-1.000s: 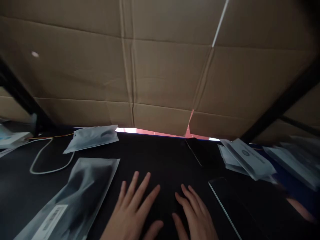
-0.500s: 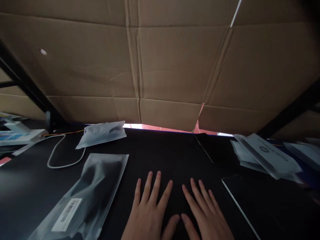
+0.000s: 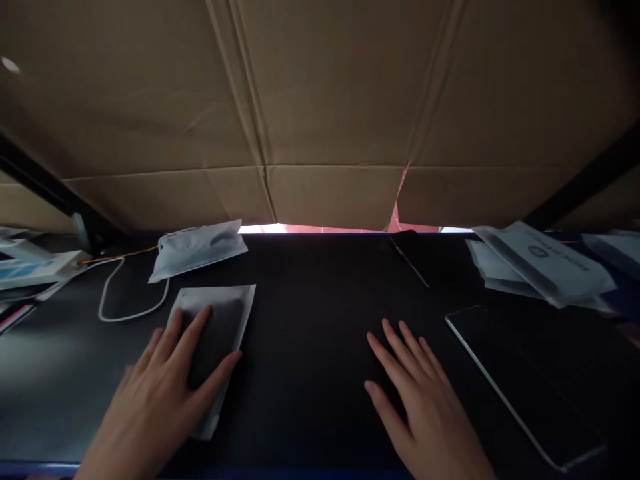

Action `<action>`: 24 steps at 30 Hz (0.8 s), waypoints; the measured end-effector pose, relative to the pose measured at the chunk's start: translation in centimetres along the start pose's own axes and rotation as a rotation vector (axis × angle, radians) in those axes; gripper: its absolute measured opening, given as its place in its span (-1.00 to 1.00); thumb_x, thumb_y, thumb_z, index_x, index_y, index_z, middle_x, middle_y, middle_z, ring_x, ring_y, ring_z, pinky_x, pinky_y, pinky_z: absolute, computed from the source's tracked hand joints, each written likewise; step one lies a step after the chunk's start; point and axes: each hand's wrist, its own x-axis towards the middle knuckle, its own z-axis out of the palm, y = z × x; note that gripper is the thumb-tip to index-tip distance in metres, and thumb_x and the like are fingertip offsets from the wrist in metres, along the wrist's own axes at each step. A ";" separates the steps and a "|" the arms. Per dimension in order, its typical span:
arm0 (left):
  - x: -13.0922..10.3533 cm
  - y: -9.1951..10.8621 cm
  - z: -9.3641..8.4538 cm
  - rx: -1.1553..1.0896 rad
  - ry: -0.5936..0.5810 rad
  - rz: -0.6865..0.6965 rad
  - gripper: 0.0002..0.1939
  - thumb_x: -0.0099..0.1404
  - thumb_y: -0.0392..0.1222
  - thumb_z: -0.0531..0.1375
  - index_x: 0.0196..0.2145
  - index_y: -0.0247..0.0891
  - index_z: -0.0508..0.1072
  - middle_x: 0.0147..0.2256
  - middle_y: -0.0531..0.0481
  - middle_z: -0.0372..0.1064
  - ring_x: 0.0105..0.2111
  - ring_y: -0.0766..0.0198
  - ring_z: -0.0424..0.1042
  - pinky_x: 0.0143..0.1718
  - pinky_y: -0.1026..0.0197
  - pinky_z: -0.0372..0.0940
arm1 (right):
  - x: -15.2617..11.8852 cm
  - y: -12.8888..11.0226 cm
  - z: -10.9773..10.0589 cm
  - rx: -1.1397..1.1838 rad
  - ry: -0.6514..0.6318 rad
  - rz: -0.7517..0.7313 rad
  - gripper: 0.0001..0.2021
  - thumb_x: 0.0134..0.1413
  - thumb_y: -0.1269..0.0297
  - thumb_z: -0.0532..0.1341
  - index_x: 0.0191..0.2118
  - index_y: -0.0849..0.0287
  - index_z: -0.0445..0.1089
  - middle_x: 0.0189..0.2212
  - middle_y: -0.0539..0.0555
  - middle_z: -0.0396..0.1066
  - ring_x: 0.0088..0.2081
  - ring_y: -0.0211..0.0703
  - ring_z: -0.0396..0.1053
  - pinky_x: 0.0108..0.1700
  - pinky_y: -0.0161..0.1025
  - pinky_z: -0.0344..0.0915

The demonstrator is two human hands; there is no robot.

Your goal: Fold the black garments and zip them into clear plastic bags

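Head view: from where I'm standing, a frosted bag (image 3: 223, 317) lies flat on the dark surface (image 3: 310, 347), partly under the left hand (image 3: 157, 393).
Left grip: wide, fingers spread over the bag, thumb by its right edge. Pressing or just resting? Can't tell.
Right grip: also wide, nothing in it that I can see; the right hand (image 3: 425, 400) is palm down over bare surface, beside a slim dark slab (image 3: 525, 387).
Bag handling: film like that is probably slippery, so I'd go flat palm, light even pressure. Thumb's well placed for pinching the edge; scrunching the middle would likely just crease it.
Frosted bag contents: dark tone shows through, but honestly could be the surface underneath.
Small pouch (image 3: 203, 250): near the back, left side, a white cable (image 3: 113, 313) just beside it. Looks puffy; contents hidden.
Printed pouches (image 3: 555, 263): overlapping pile, back right, no clue what's inside.
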 end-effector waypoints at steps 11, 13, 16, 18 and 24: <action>0.4 3.9 -3.6 -0.104 0.078 0.036 -0.32 0.51 0.26 0.15 0.46 0.01 0.29 0.41 -0.10 0.35 0.37 -0.30 0.38 0.36 -0.44 0.33 | -0.3 -0.4 -0.1 0.072 -0.029 0.070 -0.43 0.56 -0.06 0.13 0.53 -0.06 0.23 0.55 0.06 0.17 0.56 0.25 0.08 0.47 0.48 0.23; 0.4 4.2 -3.9 -0.152 0.059 0.004 -0.32 0.50 0.29 0.16 0.46 0.03 0.30 0.40 -0.08 0.36 0.35 -0.27 0.41 0.37 -0.42 0.33 | -0.3 -0.4 -0.1 0.074 -0.025 0.076 -0.44 0.56 -0.06 0.13 0.51 -0.04 0.27 0.54 0.07 0.19 0.57 0.24 0.08 0.48 0.47 0.20; -0.1 5.7 -3.5 -0.246 0.034 0.035 -0.35 0.50 0.26 0.19 0.43 0.03 0.34 0.38 -0.09 0.39 0.34 -0.21 0.44 0.37 -0.36 0.35 | -0.1 -0.5 -0.2 0.087 -0.032 0.078 -0.47 0.56 -0.07 0.14 0.47 -0.03 0.32 0.53 0.06 0.21 0.57 0.24 0.08 0.47 0.48 0.21; -0.8 7.8 -2.9 -0.296 0.008 0.120 -0.39 0.53 0.19 0.20 0.44 0.04 0.33 0.40 -0.09 0.38 0.35 -0.17 0.43 0.34 -0.32 0.39 | -0.1 -0.6 -0.3 0.109 -0.034 0.081 -0.50 0.56 -0.05 0.15 0.44 -0.04 0.36 0.52 0.05 0.25 0.57 0.24 0.07 0.47 0.49 0.21; -2.2 14.9 0.2 -0.313 0.002 0.275 -0.36 0.56 0.10 0.20 0.49 -0.04 0.26 0.43 -0.19 0.34 0.36 -0.25 0.40 0.23 -0.38 0.47 | -0.3 -0.5 -0.7 0.228 0.043 0.094 -0.60 0.58 0.12 0.14 0.38 -0.03 0.42 0.43 0.09 0.39 0.51 0.20 0.21 0.49 0.45 0.18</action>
